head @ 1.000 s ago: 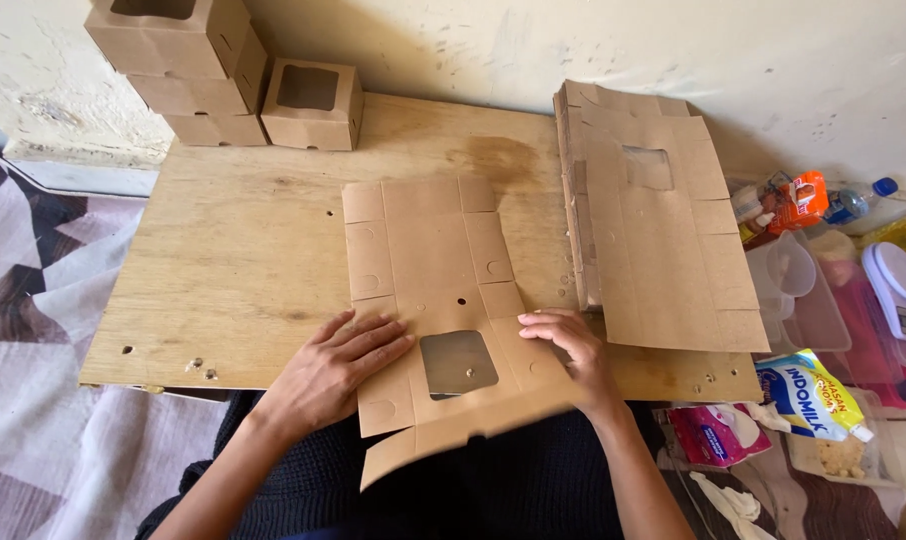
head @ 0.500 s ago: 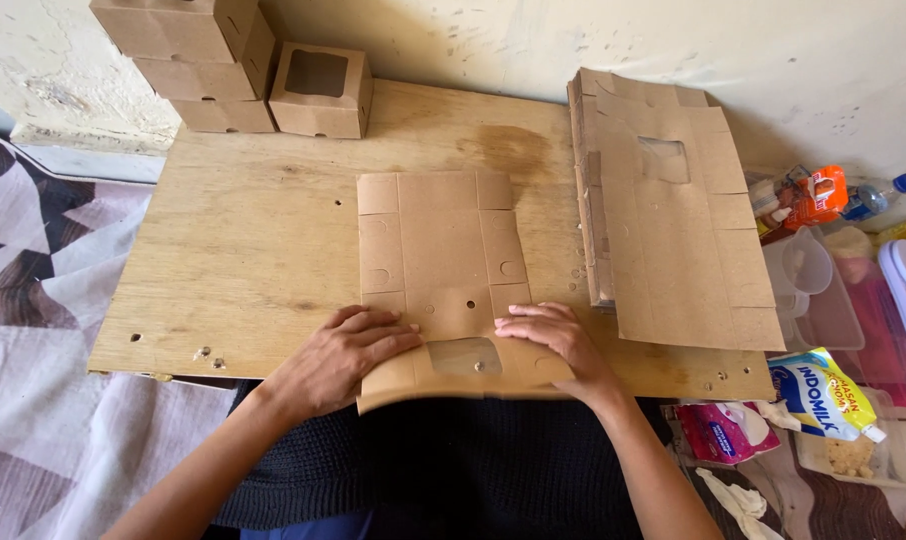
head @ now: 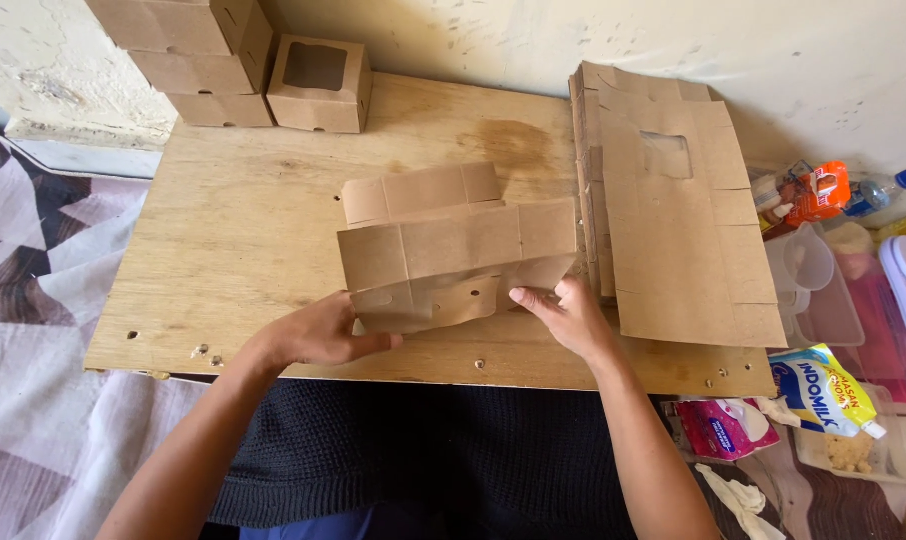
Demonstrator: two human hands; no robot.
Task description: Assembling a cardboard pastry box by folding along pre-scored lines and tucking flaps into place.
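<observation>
two hands: both work one brown cardboard box blank (head: 460, 250), half folded, its panels standing up off the board.
left hand (head: 323, 335): fingers curled around the lower left corner of the blank, thumb on its front flap.
right hand (head: 570, 315): fingers pinched on the lower right flap, near the flat stack.
blank: matte kraft card, creased into rectangles, small round holes in the bent front flap; it sits at the middle of the board, near its front edge.
flat stack (head: 673, 210): unfolded blanks with a square window cut out, lying at the right of the board.
finished boxes (head: 223, 55): square windowed cartons, piled at the far left corner against the wall.
surface: plywood board (head: 233, 240), pale, grainy, stained near the back, drilled holes along the front.
room: rough whitewashed wall (head: 533, 35); patterned cloth (head: 33, 300) on the left; clear plastic tubs (head: 823, 290) and food packets (head: 823, 385) on the right.
</observation>
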